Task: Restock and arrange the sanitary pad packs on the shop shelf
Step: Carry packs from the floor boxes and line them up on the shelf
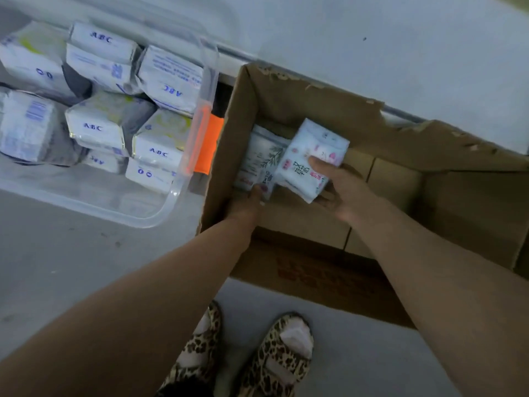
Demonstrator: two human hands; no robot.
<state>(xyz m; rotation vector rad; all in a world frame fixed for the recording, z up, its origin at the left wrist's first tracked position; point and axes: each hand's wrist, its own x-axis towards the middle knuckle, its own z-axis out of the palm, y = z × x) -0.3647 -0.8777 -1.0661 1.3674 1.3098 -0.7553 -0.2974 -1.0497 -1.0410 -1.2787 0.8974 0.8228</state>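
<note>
As right hand (345, 193) grips pack (310, 160) in carton (286, 93), ABC packs (97, 127) fill bin (86, 196)

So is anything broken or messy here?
Yes. The cardboard box has a torn, ragged top edge along its far wall. In the clear plastic bin, the ABC packs lie jumbled, some upside down. The leaf-print pack in the left hand and the pink-print pack in the right hand look fine.

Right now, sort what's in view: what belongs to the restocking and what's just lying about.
Job: pink-print pack in right hand; leaf-print pack in left hand; cardboard box; ABC packs in the clear tub.
Lying about: orange piece between tub and box; leopard-print shoes.
</note>
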